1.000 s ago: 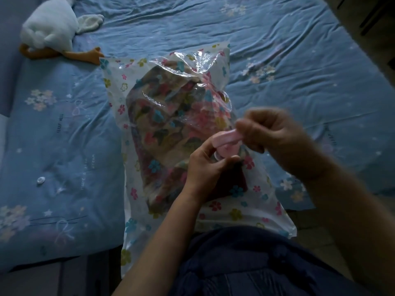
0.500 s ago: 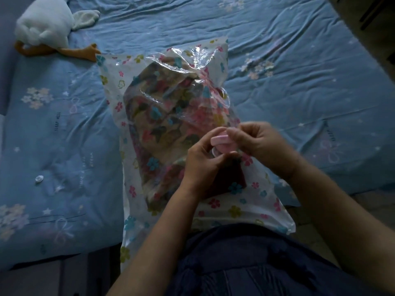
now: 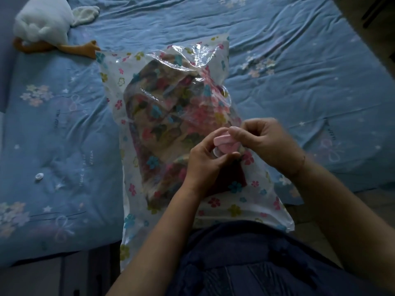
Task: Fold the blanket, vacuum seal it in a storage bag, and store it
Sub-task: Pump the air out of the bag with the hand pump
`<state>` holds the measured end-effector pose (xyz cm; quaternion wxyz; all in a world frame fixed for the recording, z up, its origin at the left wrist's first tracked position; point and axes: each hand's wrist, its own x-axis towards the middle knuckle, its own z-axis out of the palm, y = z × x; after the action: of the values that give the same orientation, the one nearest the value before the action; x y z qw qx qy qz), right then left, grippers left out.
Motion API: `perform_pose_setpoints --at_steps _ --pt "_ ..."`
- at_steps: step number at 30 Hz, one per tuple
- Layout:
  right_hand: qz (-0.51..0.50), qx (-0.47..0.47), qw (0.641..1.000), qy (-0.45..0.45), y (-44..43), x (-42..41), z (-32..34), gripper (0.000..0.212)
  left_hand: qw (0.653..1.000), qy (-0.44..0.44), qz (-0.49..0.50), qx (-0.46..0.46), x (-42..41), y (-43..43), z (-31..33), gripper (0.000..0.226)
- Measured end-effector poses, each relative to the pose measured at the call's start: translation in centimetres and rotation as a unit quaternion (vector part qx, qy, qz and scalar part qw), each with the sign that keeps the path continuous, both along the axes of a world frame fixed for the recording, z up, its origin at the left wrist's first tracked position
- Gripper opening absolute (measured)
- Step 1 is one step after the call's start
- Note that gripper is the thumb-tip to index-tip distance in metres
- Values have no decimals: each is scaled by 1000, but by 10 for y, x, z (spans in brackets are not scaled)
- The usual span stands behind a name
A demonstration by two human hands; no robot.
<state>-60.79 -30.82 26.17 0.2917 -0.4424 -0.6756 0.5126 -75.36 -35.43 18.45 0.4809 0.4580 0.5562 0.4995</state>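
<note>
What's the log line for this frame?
left hand: grips pink valve | right hand: pinches valve cap | blanket: inside storage bag | bag: on bed

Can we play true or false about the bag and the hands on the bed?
1. The blanket is inside the bag. True.
2. The left hand and right hand both hold the pink cap. True.
3. The toy duck is inside the bag. False: it lies outside it, on the bed sheet.
4. The bed sheet is red. False: it is blue.
</note>
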Motion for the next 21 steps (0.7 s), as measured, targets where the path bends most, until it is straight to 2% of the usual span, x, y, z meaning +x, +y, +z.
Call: perform_pose_setpoints --at_steps 2,5,6,8,11,13,15,19,21 --pt "12 17 998 65 1 2 21 49 1000 4 -8 9 -1 3 2 52" --pt "45 9 972 230 1 2 58 51 1000 13 -2 1 -1 4 0 55" --pt "45 1 965 259 1 2 59 51 1000 17 1 -2 -1 3 -2 54" --pt "28 -15 976 215 2 -1 41 46 1000 18 0 0 -1 2 -5 52" --pt "2 -46 998 51 0 -3 1 55 1000 2 -1 3 -1 0 -5 53" --pt "-2 -41 999 19 -1 -3 -3 57 1000 -3 5 -4 -2 -1 -3 53" --pt "7 -17 998 62 -1 -3 18 54 1000 7 2 -2 -4 1 -4 50" --pt "43 -12 967 249 -5 -2 67 34 999 28 3 -16 -5 2 -6 58" --pt "28 -21 967 253 -4 -2 57 31 999 33 5 -13 -4 1 -8 58"
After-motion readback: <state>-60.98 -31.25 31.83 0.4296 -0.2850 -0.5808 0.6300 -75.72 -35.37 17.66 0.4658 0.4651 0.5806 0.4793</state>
